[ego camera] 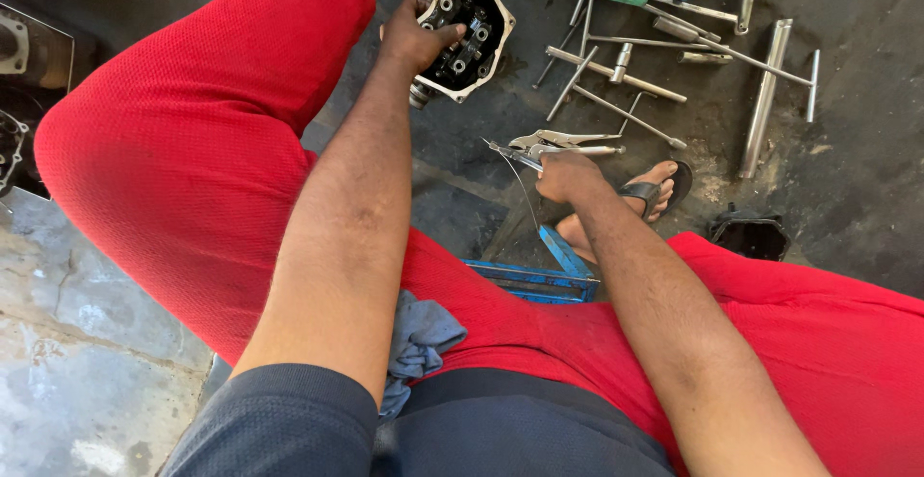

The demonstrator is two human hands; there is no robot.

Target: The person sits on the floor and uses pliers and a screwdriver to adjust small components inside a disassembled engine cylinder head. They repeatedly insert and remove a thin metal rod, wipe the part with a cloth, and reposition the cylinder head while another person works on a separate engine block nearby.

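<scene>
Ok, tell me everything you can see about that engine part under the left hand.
The engine part is a boxy metal casting, pale and grimy around its rim, with a dark, oily inside holding bolts and small metal fittings. It sits tilted on the dark stained floor, open side towards the camera. The left hand grips its near edge.

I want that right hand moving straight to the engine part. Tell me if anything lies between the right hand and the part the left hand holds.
Only open dark floor shows between the right hand and the engine part gripped by the left hand. The right hand already holds thin pliers; locking pliers lie just beyond it, slightly right of the path.
</scene>
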